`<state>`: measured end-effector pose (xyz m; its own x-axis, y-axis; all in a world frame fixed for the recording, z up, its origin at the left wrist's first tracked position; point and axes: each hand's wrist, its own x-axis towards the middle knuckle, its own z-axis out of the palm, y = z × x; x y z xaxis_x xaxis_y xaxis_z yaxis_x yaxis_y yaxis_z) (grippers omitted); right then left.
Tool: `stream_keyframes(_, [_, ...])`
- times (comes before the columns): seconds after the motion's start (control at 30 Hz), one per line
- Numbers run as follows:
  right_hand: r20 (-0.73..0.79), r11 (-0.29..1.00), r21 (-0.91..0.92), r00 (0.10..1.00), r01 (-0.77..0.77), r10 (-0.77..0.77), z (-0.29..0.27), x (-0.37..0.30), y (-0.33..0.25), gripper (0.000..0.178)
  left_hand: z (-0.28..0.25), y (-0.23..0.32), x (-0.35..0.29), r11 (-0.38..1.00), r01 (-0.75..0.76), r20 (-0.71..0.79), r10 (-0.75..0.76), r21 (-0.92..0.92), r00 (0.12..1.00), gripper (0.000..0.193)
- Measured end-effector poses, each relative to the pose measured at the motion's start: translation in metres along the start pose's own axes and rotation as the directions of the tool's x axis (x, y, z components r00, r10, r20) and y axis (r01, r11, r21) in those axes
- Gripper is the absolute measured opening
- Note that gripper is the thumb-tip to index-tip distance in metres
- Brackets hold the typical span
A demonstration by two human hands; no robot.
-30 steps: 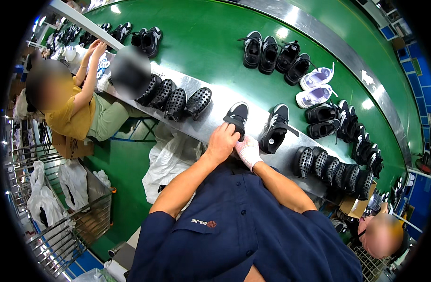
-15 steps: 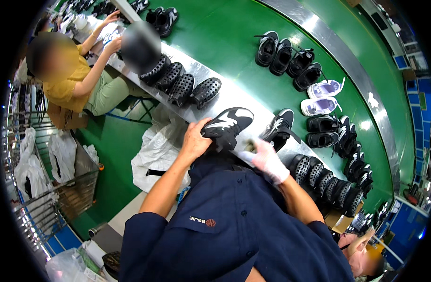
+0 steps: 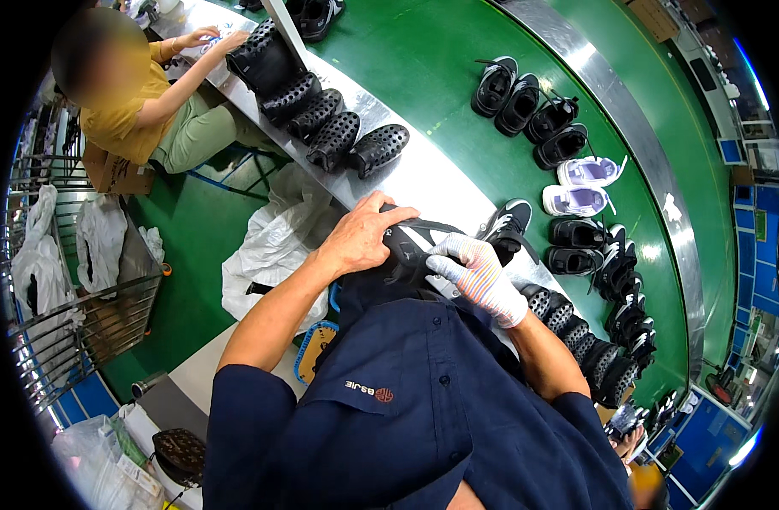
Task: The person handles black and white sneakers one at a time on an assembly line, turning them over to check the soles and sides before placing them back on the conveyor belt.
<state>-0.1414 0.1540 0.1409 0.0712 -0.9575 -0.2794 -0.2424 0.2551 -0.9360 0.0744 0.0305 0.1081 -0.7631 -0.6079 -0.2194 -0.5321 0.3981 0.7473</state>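
My bare left hand (image 3: 361, 238) grips a black sneaker with white trim (image 3: 406, 248) close in front of my dark blue shirt. On its other side my right hand (image 3: 483, 276), in a pale striped knit glove, has its fingers and thumb curled in against the shoe. Whether anything small sits between those gloved fingertips is hidden. Another black and white sneaker (image 3: 507, 223) stands on the steel ledge (image 3: 440, 189), just beyond my right hand. Several black perforated shoe lasts (image 3: 378, 150) line the ledge ahead to the left, and more perforated lasts (image 3: 576, 336) stand to the right.
Black shoes (image 3: 520, 104) and a white and lilac pair (image 3: 583, 185) sit on the green conveyor belt (image 3: 440, 93) past the ledge. A co-worker in yellow (image 3: 122, 127) sits at left. White sheeting (image 3: 275, 246) and a metal cart (image 3: 109, 297) are at my left.
My gloved right hand has moved left, from beside the sneaker onto it. The sneaker has been turned and drawn closer to me, and my left hand has shifted its hold over its top.
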Motion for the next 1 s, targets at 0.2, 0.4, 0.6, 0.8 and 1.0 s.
stream_keyframes(0.2, [0.010, 0.998, 0.010, 0.998, -0.057, 0.057, 0.003, 0.007, 0.000, 0.020, -0.005, 0.001, 0.001, 0.989, -0.119, 0.052, 0.115, 0.087, 0.992, 0.076])
stream_keyframes(0.4, [0.062, 0.981, 0.011, 0.979, -0.194, 0.193, 0.009, 0.016, -0.002, 0.021, -0.016, 0.006, 0.006, 0.980, -0.172, 0.135, 0.158, 0.101, 0.978, 0.080])
stream_keyframes(0.6, [0.128, 0.962, -0.164, 0.962, -0.218, 0.240, 0.014, 0.026, -0.014, 0.026, -0.015, -0.001, 0.003, 0.969, -0.225, 0.138, 0.210, 0.104, 0.968, 0.086])
stream_keyframes(0.8, [0.126, 0.812, -0.559, 0.950, -0.170, 0.286, 0.021, 0.044, -0.031, 0.029, -0.006, -0.020, -0.004, 0.991, -0.123, 0.115, 0.116, 0.056, 0.987, 0.090])
stream_keyframes(1.0, [-0.354, 0.957, -0.108, 0.910, -0.270, 0.217, 0.016, 0.027, 0.014, 0.024, 0.022, -0.038, 0.003, 0.842, 0.530, 0.051, -0.528, -0.100, 0.848, 0.076])
